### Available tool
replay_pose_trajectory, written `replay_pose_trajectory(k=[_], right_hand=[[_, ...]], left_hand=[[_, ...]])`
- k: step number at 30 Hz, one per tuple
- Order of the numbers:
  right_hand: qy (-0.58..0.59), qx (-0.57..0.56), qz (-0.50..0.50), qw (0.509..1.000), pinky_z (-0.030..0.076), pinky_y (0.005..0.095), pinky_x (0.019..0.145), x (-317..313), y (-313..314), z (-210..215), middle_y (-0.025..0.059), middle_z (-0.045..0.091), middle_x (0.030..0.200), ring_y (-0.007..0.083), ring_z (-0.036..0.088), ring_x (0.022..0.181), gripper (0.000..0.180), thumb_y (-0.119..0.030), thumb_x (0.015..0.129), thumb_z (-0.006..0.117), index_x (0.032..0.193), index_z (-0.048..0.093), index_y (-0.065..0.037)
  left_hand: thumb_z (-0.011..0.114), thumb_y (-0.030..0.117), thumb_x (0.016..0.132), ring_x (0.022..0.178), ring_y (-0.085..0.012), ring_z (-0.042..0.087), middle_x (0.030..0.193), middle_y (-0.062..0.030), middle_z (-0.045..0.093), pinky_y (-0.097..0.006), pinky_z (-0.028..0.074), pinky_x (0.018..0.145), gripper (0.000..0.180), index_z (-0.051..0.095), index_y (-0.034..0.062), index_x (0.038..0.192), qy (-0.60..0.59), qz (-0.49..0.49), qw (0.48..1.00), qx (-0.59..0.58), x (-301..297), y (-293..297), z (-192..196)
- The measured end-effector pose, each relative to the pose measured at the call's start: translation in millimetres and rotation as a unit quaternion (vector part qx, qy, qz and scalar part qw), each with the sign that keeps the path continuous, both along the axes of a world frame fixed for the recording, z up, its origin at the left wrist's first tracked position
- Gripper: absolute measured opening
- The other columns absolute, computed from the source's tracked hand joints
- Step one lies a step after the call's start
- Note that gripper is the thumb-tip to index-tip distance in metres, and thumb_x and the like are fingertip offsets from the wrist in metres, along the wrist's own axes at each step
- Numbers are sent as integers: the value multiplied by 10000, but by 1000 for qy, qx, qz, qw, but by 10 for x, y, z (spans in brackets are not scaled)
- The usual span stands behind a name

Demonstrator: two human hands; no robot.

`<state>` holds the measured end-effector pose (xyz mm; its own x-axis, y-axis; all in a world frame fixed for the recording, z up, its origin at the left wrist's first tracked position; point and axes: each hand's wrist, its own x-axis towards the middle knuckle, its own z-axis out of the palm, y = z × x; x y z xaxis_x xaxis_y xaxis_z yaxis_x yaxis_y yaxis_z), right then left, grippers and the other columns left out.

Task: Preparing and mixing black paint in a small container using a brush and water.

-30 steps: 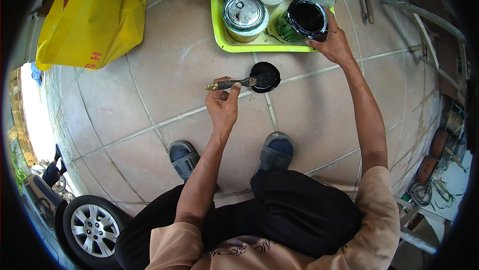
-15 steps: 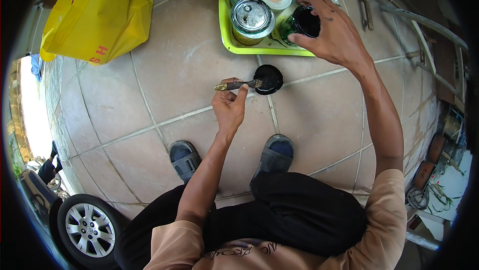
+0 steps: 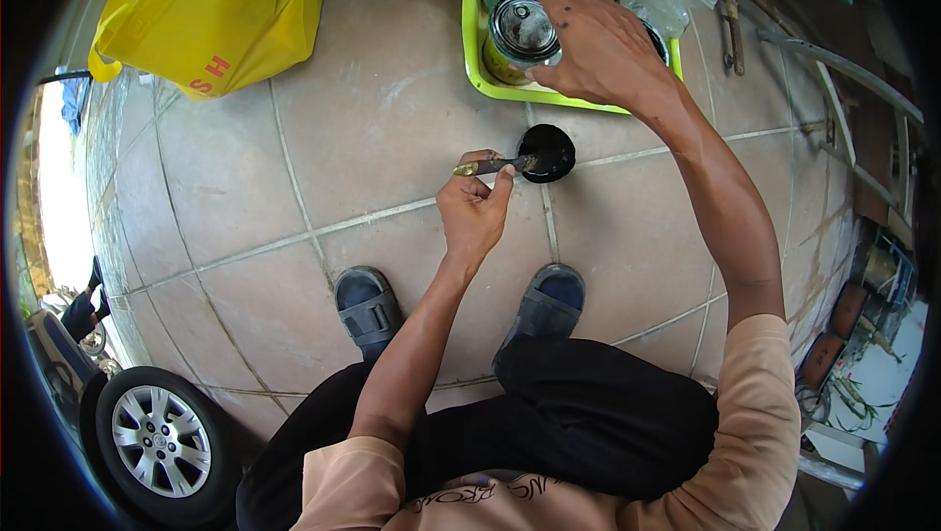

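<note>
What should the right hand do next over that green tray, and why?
Probably close on the black-filled container under the right hand and lift it off the green tray. That hand is spread over the tray beside the silver-lidded can, while the left hand holds a brush with its tip in a small black dish on the tiles.

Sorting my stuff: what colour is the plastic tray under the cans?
Lime green, clearest in the head view: the plastic tray.
</note>
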<state>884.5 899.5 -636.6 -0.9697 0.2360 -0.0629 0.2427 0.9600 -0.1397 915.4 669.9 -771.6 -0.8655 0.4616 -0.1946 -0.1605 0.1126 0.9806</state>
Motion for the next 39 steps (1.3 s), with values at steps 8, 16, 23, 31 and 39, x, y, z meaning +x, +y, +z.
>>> replay_pose_trajectory(k=[8, 16, 23, 31, 39], right_hand=[[5, -337, -3, 941, 536, 339, 684, 907, -430, 16, 84, 676, 899, 205, 650, 769, 412, -205, 809, 840, 1157, 681, -50], [84, -275, 14, 958, 552, 395, 700, 1281, -597, -199, 97, 662, 976, 322, 672, 820, 339, -80, 806, 796, 1126, 686, -64], [154, -271, -2, 950, 558, 416, 665, 1445, -601, -420, 90, 622, 948, 325, 669, 773, 263, -71, 827, 764, 1068, 660, -92], [202, -229, -40, 951, 555, 403, 640, 1572, -570, -716, 101, 636, 915, 308, 664, 718, 247, -44, 817, 770, 1041, 670, -74], [158, -208, -24, 965, 557, 369, 622, 1629, -580, -849, 98, 657, 902, 287, 666, 701, 320, -29, 809, 778, 1118, 693, -41]], left_hand=[[777, 43, 851, 503, -34, 409, 670, 15, 613, -242, 345, 475, 157, 704, 5, 985, 113, -91, 984, -99, -20, 64, 183], [793, 43, 713, 655, -249, 608, 827, -96, 677, -353, 513, 593, 296, 704, 56, 995, 297, -184, 932, -99, -41, 208, 332], [866, 143, 723, 739, -275, 709, 918, -70, 734, -384, 558, 645, 369, 692, 55, 1036, 279, -191, 936, -94, -52, 232, 322], [964, 421, 592, 902, -297, 705, 1127, -133, 668, -404, 576, 758, 993, 500, 70, 1397, 205, -206, 931, -222, -148, 3, 4], [957, 465, 566, 1004, -340, 679, 1149, -154, 626, -440, 575, 813, 1119, 419, 111, 1482, 231, -265, 893, -280, -164, 183, -296]])
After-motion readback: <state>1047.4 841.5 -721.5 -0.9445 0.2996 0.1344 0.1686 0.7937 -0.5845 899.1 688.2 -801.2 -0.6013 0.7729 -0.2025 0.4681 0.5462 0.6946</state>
